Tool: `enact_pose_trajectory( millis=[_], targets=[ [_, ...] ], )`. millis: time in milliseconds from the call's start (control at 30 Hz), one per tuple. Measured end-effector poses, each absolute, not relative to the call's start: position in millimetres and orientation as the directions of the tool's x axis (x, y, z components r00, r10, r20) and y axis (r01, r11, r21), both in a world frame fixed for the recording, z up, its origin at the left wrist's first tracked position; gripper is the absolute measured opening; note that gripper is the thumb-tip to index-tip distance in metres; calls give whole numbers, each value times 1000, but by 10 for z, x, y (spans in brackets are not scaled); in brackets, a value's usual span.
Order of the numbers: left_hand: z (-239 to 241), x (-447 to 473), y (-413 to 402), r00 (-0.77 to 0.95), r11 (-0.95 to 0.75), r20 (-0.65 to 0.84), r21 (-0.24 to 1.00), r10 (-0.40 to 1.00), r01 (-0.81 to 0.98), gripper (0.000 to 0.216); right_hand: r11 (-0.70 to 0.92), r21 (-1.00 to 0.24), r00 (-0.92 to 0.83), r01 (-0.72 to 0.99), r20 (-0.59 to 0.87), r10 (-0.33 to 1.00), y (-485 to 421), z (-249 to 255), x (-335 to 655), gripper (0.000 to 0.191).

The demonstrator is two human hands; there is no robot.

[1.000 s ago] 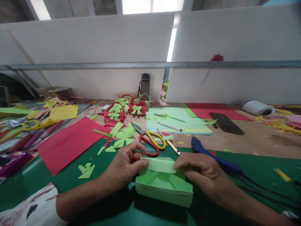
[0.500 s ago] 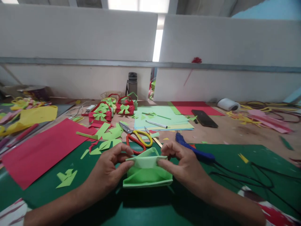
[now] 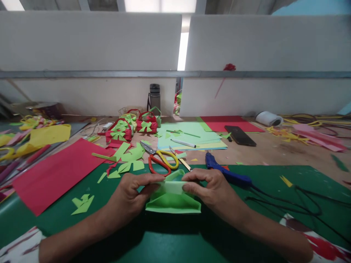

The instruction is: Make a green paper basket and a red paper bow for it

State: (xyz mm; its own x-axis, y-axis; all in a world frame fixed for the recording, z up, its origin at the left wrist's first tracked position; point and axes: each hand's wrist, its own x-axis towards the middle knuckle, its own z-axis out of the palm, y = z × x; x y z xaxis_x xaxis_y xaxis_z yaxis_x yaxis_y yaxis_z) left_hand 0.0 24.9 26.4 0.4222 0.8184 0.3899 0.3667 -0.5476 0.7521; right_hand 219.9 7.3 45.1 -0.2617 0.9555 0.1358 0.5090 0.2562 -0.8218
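Folded light-green paper piece [image 3: 173, 204]: boxlike, open side toward the wearer, centred between the two hands. It appears lifted over the green mat [image 3: 175, 244], judging by the dark shadow below.

Left hand [image 3: 134, 190]: thumb and index pinch the left end of the piece's upper edge. Right hand [image 3: 212, 188]: same pinch, right end.

Risks (judgement): uneven pinch pressure could skew the fold or crush the thin wall; pulling the ends apart could tear a corner.

Just beyond the piece lie scissors [image 3: 155, 152] and a slim cutter [image 3: 184, 163]; a forward slip could bring knuckles onto the blade. Blue glue gun [image 3: 230, 175] rests near the right hand; heat cannot be told, but brushing it might burn or smear. Farther out: green scraps [image 3: 133, 156], red sheet [image 3: 63, 175].
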Motion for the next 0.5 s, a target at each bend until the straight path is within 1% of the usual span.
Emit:
enact_pose_trajectory(
  millis=[133,333,400,500],
  targets=[
    [303,28,241,432,-498,320,768,843,403,23,267,-819,-262,509,148,954,67,452,2199,14],
    [402,120,253,429,-321,144,870,892,374,20,300,-815,-241,497,203,949,78,450,2196,13],
    [436,163,264,445,-279,88,881,891,383,22,331,-803,-256,496,229,939,81,447,2197,13],
    [475,215,277,455,-244,20,864,890,440,22,419,-744,-300,521,300,905,71,451,2194,13]
  ],
)
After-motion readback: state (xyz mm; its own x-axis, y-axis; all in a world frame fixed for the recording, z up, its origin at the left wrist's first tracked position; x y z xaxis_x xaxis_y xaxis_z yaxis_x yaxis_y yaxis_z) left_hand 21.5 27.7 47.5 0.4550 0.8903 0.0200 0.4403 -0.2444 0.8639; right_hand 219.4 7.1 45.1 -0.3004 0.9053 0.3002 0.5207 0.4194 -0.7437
